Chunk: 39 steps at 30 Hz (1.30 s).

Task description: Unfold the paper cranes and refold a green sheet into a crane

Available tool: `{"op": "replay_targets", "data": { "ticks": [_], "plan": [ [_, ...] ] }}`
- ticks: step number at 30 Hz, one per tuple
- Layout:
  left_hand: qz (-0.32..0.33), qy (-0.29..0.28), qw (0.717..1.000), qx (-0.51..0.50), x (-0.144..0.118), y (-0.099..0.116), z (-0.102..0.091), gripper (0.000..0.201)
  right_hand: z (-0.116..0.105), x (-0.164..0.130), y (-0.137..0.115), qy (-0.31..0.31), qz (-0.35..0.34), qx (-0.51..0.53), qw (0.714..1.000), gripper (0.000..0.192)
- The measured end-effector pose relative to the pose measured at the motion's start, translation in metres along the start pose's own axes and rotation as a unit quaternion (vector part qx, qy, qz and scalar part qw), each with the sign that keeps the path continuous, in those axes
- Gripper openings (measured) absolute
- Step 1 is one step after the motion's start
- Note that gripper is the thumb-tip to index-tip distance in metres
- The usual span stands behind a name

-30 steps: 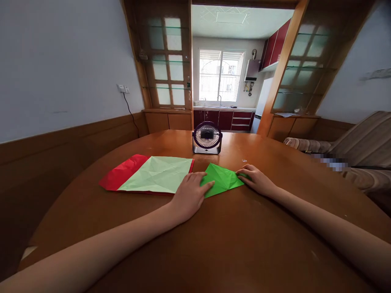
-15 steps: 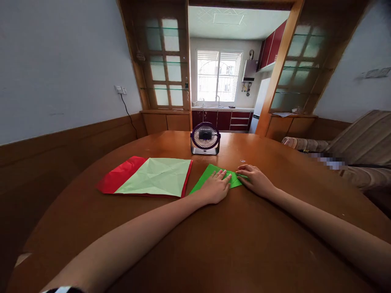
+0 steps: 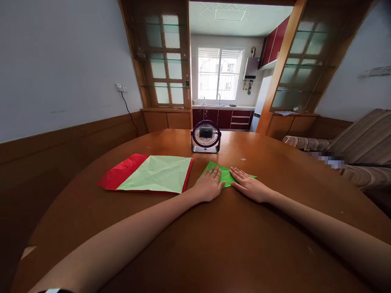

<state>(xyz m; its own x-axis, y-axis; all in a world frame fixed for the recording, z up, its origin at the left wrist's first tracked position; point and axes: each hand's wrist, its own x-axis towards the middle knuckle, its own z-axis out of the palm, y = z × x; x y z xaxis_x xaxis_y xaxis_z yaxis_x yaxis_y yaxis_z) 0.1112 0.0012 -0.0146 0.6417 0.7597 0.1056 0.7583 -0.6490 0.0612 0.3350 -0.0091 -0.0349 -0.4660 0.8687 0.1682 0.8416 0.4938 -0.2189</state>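
A bright green sheet of folded paper (image 3: pixel 226 176) lies on the wooden table (image 3: pixel 232 232), partly covered by both hands. My left hand (image 3: pixel 209 184) rests flat on its left part with the fingers stretched forward. On the right part, my right hand (image 3: pixel 249 185) is laid flat too, fingers extended, and a green tip of the paper shows beyond it. To the left lies a creased pale green sheet of paper (image 3: pixel 157 174) on top of red paper (image 3: pixel 124 173).
A small dark purple desk fan (image 3: pixel 206 135) stands on the table beyond the paper. A striped sofa (image 3: pixel 363 142) is at the right. A kitchen with a window (image 3: pixel 217 74) lies behind the table, and a black cord (image 3: pixel 128 112) hangs along the left wall.
My left hand has slid left over the green paper. My right hand has gone from bent fingers at its right edge to lying flat on it.
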Motion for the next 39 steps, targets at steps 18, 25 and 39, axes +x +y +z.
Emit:
{"op": "replay_targets", "data": {
  "ticks": [18, 25, 39],
  "plan": [
    [-0.020, 0.065, 0.997, 0.031, -0.041, -0.022, 0.011, 0.062, -0.013, 0.016, -0.028, 0.091, -0.075, 0.021, 0.993, 0.056],
    [-0.041, 0.055, 0.997, 0.039, -0.043, -0.020, 0.008, 0.068, 0.012, 0.063, -0.057, -0.002, -0.096, 0.026, 0.995, 0.060],
    [-0.052, 0.037, 0.997, 0.038, -0.047, -0.018, 0.002, 0.068, 0.000, 0.039, -0.011, -0.028, -0.034, 0.010, 0.999, 0.073]
  ]
}}
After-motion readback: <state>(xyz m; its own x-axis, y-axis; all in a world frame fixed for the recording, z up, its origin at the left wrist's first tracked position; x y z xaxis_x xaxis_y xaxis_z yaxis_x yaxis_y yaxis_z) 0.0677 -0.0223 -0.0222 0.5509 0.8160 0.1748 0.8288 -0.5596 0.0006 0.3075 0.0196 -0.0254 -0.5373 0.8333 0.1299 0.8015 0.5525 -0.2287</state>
